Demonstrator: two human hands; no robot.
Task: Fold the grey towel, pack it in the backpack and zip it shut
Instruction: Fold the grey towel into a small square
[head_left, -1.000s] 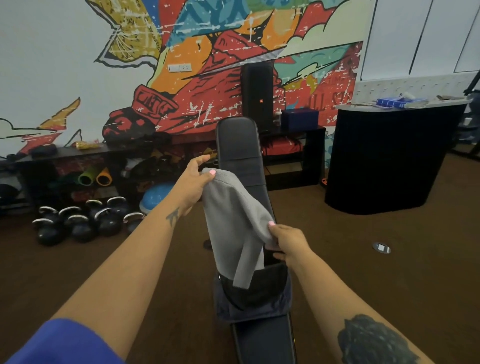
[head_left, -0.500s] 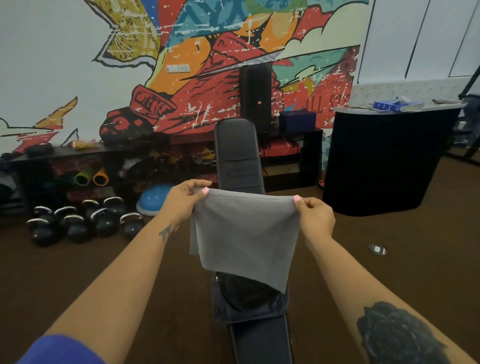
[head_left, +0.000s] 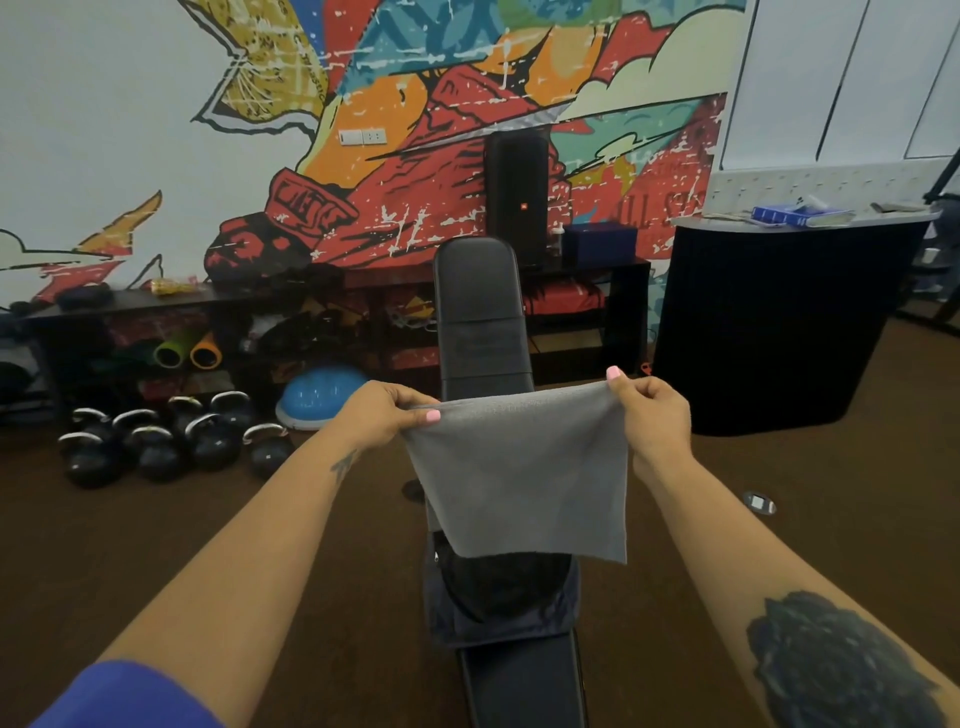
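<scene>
Head view: I log the grey towel (head_left: 519, 467) now stretched flat between both hands, where a second ago it hung bunched. The left hand (head_left: 387, 415) pinches the top left corner, the right hand (head_left: 649, 410) the top right. It hangs above the dark backpack (head_left: 498, 597) on the black bench (head_left: 478, 312), mouth seemingly open. I judge one fold squared; packing and zipping remain.
</scene>
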